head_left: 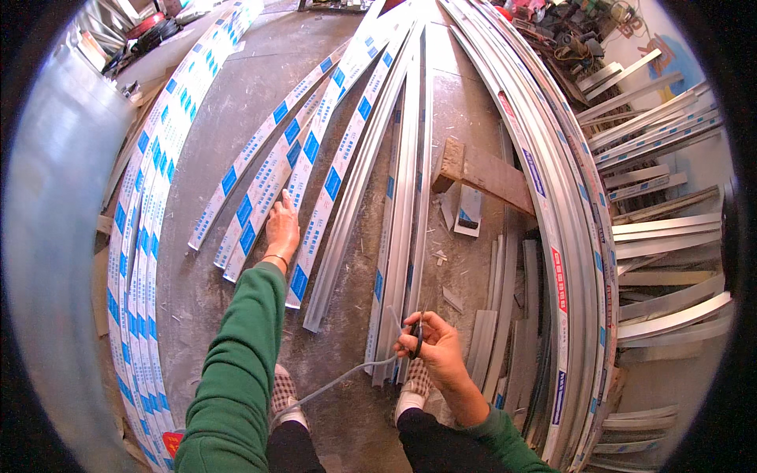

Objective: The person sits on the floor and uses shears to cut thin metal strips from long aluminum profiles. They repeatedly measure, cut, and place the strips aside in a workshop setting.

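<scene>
My left hand [282, 229] reaches forward with fingers stretched out, touching a long metal profile [303, 158] in white-and-blue printed film. Similar film-covered profiles [254, 209] lie just left of it, fanned out on the floor. My right hand [438, 351] is closed around what looks like black-handled scissors [416, 337], its fingers by the black loop. A grey cord [335, 384] runs from beside my left leg to this hand, and its thin end rises near the fingertips. Under and beyond the right hand lie bare silver profiles [384, 260], their near ends close to my shoes.
Bundled film-wrapped profiles [150, 229] stretch along the left. A long stack of silver profiles [552, 229] runs along the right, near a wooden block stand [481, 171]. Offcuts [666, 236] are piled at the right wall. Scraps lie on the brown floor [236, 307].
</scene>
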Available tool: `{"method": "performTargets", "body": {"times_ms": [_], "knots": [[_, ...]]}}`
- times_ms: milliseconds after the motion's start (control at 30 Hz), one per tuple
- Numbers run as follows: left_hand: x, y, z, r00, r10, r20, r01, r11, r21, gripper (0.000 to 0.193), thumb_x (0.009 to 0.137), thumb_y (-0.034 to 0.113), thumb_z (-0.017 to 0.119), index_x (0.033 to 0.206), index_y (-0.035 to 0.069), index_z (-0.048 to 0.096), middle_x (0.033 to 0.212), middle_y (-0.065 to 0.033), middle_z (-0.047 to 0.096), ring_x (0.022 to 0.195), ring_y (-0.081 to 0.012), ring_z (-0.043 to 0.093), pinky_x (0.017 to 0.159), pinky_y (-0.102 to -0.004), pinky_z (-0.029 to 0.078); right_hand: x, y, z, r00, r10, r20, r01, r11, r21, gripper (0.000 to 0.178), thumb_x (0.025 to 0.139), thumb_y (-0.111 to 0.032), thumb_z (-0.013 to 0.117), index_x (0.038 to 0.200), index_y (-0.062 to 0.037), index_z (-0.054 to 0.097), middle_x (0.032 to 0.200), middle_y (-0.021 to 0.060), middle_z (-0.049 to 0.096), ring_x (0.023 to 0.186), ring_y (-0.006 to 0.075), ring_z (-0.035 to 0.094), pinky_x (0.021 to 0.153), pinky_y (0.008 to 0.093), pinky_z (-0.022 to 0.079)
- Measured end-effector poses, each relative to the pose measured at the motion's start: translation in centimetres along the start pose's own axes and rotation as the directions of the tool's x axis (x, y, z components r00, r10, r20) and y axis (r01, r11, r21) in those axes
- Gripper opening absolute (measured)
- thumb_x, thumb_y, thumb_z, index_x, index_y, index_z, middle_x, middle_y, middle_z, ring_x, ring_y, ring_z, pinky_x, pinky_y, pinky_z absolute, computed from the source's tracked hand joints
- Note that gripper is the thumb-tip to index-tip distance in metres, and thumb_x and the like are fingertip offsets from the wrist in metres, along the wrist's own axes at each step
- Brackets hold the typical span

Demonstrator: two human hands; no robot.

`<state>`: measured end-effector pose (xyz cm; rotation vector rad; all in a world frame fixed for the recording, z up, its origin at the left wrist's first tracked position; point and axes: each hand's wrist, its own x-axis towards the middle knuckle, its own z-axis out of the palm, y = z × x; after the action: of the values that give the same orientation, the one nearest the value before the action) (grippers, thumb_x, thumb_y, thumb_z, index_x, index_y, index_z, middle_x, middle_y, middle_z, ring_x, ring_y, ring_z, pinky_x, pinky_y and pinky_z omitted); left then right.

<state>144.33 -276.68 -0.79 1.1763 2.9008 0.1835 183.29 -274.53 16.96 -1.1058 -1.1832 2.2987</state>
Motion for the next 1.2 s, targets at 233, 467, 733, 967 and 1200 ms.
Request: {"method": "performTargets", "body": {"times_ms": [233,467,733,967,1200], "knots": [[-0.9,-1.1,-3.9,0.94,0.318,0.121,-0.15,0.707,-0.692,0.085,0.077,0.019,0.08,0.146,-0.003,0.036,0.114,-0.0213,0.064,0.102,-0.0305,0.066,0.09,-0.0375,0.055,-0.2,0.4,-0.2,1.0,0.005,0.009,-0.005,1.0,-0.001,0.029,0.086,-0.002,0.073,0.11,0.0004,0.057,0.088,0.0075,0.064,0.079,0.0201,0.069,0.069,0.0307,0.058],[-7.2,0.9,-11.6,0.716,0.598,0.36,0.578,-0.219,-0.786,0.061,0.087,0.03,0.075,0.133,0.0,0.048,0.108,-0.0095,0.065,0.095,-0.0192,0.068,0.084,-0.0345,0.059,-0.9,0.6,0.2,1.0,-0.01,0.022,0.01,1.0,0.008,0.029,0.085,-0.002,0.074,0.11,-0.0001,0.057,0.088,0.0079,0.064,0.079,0.0207,0.069,0.068,0.0314,0.059],[-11.8,3.5,-6.3,0.654,0.595,0.468,0.596,-0.023,-0.802,0.056,0.087,0.016,0.075,0.132,-0.001,0.047,0.119,-0.0182,0.065,0.104,-0.0275,0.069,0.088,-0.0393,0.057,-2.4,2.0,0.8,1.0,-0.006,0.013,0.005,1.0,0.002,0.029,0.085,-0.003,0.074,0.109,-0.0019,0.058,0.09,0.0063,0.064,0.079,0.0193,0.07,0.067,0.0291,0.059],[-20.6,2.9,-2.8,0.601,0.527,0.601,0.561,0.258,-0.787,0.058,0.078,0.026,0.085,0.119,-0.005,0.059,0.108,-0.0115,0.067,0.095,-0.0172,0.065,0.084,-0.0314,0.053,-3.1,2.2,1.0,1.0,-0.008,0.002,0.008,1.0,0.019,0.031,0.085,-0.003,0.075,0.11,-0.0002,0.058,0.089,0.008,0.065,0.079,0.0199,0.069,0.068,0.0308,0.058],[-24.4,0.9,-0.1,0.748,0.158,0.644,0.421,0.638,-0.645,0.076,0.067,0.029,0.085,0.12,-0.01,0.047,0.12,-0.0276,0.058,0.114,-0.033,0.059,0.096,-0.0405,0.047,-2.6,3.2,2.0,0.998,0.049,0.05,-0.048,0.999,-0.015,0.031,0.085,-0.004,0.074,0.111,-0.0017,0.058,0.087,0.0064,0.064,0.078,0.0174,0.069,0.068,0.027,0.057]]}}
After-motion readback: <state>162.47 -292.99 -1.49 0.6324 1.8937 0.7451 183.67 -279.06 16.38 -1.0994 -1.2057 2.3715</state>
